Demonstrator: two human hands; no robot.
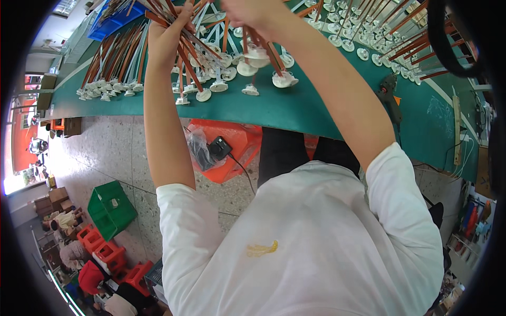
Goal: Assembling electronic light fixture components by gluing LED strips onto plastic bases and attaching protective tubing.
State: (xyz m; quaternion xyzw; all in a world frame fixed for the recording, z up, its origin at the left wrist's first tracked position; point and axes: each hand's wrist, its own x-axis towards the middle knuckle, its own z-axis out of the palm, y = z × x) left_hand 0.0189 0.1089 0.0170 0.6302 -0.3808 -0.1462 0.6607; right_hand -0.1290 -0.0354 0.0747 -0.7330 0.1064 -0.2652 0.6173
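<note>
At the top edge my left hand is closed around a bunch of thin brown sticks, which slant past its fingers. To its right my right hand reaches over the green table with its fingers curled, partly cut off by the picture's edge. Below it hang a few brown sticks with white round bases, seemingly gripped in that hand. Behind and beneath both hands lie more brown and pale grey sticks, their white bases toward me. Where the left hand's sticks end is hidden in the crowd.
Rows of similar sticks lie at the left, near a blue bin; others stand at the far right. A glue gun rests on the green table. Below its edge is a red stool with a black adapter.
</note>
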